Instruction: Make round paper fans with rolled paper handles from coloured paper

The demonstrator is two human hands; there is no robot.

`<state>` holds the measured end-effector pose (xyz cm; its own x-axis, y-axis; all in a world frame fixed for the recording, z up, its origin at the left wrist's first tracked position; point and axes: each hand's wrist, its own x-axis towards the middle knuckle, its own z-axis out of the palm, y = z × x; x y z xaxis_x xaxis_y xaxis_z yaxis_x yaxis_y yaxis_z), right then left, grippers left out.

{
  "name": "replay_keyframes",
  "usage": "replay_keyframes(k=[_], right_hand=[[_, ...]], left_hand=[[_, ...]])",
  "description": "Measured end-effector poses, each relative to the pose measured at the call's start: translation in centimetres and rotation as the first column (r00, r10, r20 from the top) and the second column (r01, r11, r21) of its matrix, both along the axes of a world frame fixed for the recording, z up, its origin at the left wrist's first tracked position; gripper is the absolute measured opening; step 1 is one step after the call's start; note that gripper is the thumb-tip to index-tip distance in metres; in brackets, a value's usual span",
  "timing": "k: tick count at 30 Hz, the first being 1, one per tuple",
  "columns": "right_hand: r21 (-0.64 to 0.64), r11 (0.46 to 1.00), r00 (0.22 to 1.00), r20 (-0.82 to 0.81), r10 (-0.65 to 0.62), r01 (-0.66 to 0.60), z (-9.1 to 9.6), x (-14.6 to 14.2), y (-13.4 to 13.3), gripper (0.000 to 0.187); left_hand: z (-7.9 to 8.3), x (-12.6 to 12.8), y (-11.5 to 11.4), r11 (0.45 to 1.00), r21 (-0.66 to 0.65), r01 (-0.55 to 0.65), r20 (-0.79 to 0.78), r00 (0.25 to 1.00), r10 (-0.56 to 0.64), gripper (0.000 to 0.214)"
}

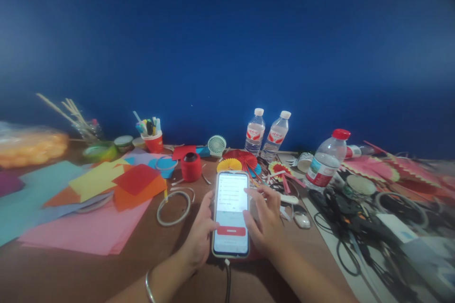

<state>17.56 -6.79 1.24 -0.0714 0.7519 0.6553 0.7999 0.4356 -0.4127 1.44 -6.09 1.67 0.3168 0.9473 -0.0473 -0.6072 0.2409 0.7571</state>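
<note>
A smartphone (pixel 231 213) with a lit white screen and a red button is held upright over the brown table (pixel 149 265). My left hand (pixel 199 236) grips its left edge, with a silver bangle on that wrist. My right hand (pixel 265 220) supports the right edge, fingers curled, the index finger raised beside the screen. A dark cable (pixel 227 279) runs down from the phone's bottom.
Coloured paper sheets (pixel 88 208) cover the left. A white ring (pixel 174 206), red cylinder (pixel 191 166), pen cup (pixel 153 139), small fan (pixel 216 145), paper fans (pixel 241 161), three water bottles (pixel 325 161) and tangled cables (pixel 359 227) lie around. A blue wall stands behind.
</note>
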Motion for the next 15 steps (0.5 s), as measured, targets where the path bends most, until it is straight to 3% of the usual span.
replay_keyframes(k=[4,10,15], right_hand=[[0.027,0.999,0.999,0.027,0.044,-0.045,0.07,0.02,-0.25,0.026],[0.019,0.998,0.998,0.007,-0.062,0.062,-0.39,-0.07,0.1,0.037],[0.002,0.998,0.998,-0.012,-0.064,0.064,-0.48,-0.08,0.09,0.039]], left_hand=[[-0.04,0.0,-0.06,1.0,0.01,0.0,0.006,1.0,0.0,0.065],[0.1,0.04,-0.08,1.0,0.007,0.007,-0.011,1.0,-0.006,0.068],[0.14,-0.01,-0.07,1.0,0.0,0.012,-0.015,1.0,-0.012,0.069]])
